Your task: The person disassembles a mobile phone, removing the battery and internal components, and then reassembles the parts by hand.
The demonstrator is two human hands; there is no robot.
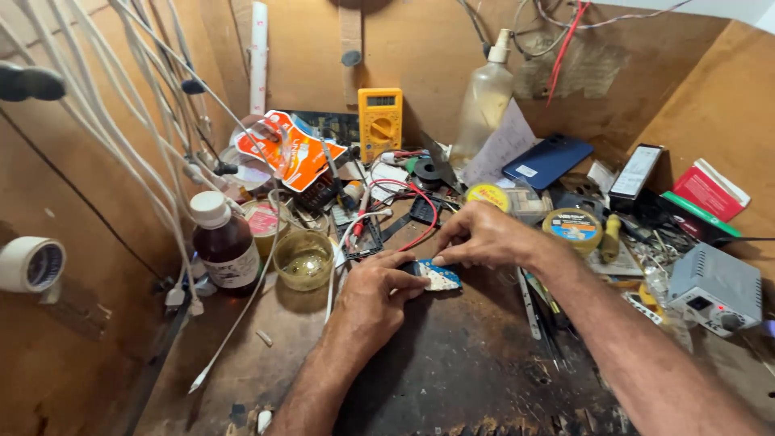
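Far left of the bench: brown bottle (225,245) with white cap, small glass dish (304,259) just beside it. Left hand (373,292) lay at centre, fingers curled, thumb and forefinger pinching the near-left edge of a small blue-and-white flat piece (437,275). Piece rested on the dark scorched worktop (452,363), long axis roughly left-right, directly between both hands. Right hand (484,236) reached in from the far-right side, fingertips pressed together on its upper edge. Both hands touching; neither nearer. Yellow multimeter (380,123) stood behind.
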